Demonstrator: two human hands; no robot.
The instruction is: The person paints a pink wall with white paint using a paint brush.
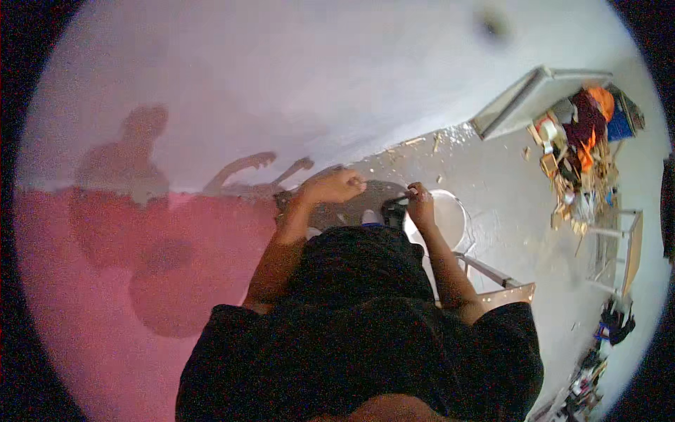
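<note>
My left hand (337, 185) is raised in front of the wall with its fingers curled; whether anything small is inside them is hidden. My right hand (421, 205) is bent beside the near rim of a large round white bucket (463, 211). Its fingertips meet or overlap the end of a black object (393, 211), too blurred to name, and the grip is unclear. To the left, the wall is pink (221, 232) in one part and whitish (237, 79) in the other, with my shadow across both. One shoe (370, 216) shows below me.
A pale framed panel (519, 105) leans against the wall. Beyond it lies a heap of wood scraps (580, 174) and cloths. A metal-legged table (632, 253) stands at the right. Behind my right forearm is a metal-framed piece of furniture (495, 274). Debris litters the grey floor (506, 211).
</note>
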